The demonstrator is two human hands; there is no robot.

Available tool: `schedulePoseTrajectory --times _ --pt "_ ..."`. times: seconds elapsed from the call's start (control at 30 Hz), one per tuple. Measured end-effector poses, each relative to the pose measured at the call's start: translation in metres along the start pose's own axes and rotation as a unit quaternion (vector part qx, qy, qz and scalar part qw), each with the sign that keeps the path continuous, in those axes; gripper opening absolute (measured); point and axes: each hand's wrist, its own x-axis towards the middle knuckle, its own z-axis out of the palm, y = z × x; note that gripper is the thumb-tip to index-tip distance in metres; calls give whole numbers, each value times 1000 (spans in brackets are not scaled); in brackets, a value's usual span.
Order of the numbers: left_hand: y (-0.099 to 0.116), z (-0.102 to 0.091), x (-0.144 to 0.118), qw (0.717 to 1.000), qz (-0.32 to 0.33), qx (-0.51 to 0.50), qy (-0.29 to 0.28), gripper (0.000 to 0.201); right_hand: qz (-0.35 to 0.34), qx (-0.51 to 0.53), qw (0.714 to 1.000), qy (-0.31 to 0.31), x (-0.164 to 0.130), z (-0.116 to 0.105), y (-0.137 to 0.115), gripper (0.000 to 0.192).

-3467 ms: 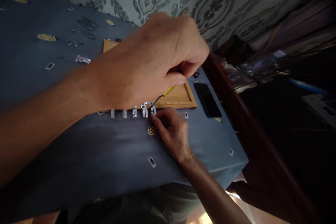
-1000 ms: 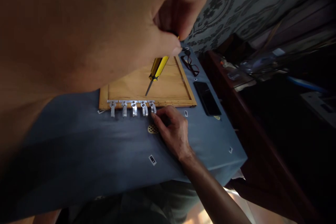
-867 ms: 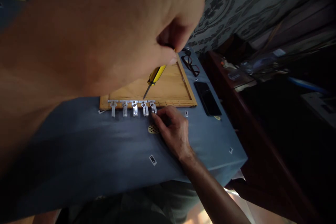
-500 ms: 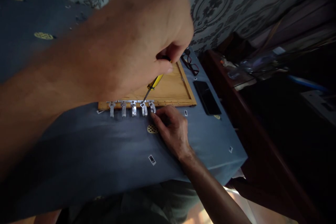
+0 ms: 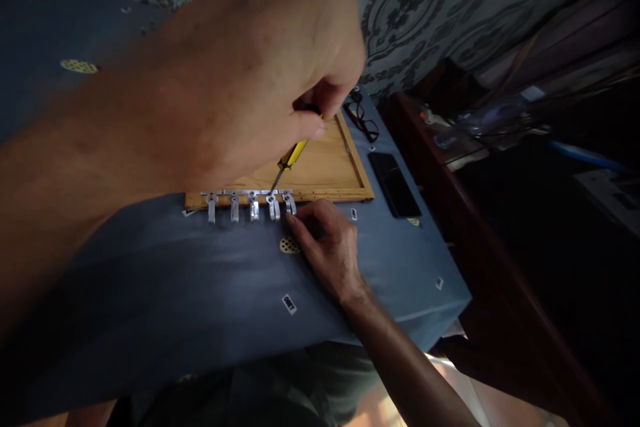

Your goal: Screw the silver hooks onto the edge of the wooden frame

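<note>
The left hand (image 5: 260,73) grips a yellow screwdriver (image 5: 291,155), tip on the hook rail (image 5: 249,199), whose end hook the right hand (image 5: 327,243) pinches.

Pale wallpaper (image 5: 425,0) with a grey damask pattern is running behind the blue-clothed desk (image 5: 200,293). Dark wooden furniture (image 5: 480,213) is standing alongside, dim, while sunlight is striking the floor (image 5: 450,380) below.

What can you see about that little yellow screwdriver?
The screwdriver has a yellow handle with a black collar and a thin dark metal shaft. It slants down and to the left. The left hand grips the handle's top, hiding most of it. Its tip sits at the row of silver metal hooks along the wooden frame, at the second hook from the right.
</note>
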Motion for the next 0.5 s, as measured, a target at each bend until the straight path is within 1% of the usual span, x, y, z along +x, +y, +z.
schedulePoseTrajectory --times 0.1,0.17,0.27,0.37,0.43,0.5 --pt "-1 1 2 1000 -8 4 -6 49 -5 3 1000 4 0 1 1 17" --pt "-1 1 2 1000 -7 -4 -5 56 -10 2 1000 5 0 1 1 17" --pt "2 -1 0 1000 12 -28 1 60 -12 1 1000 4 0 1 1 17" --pt "5 -3 0 1000 -4 -19 -2 67 -6 0 1000 3 0 1 0 17" --pt "3 2 5 1000 -14 -3 -9 68 -5 1 1000 4 0 1 0 17" --pt "-4 13 14 1000 10 -11 -26 67 -5 1 1000 3 0 1 0 17"
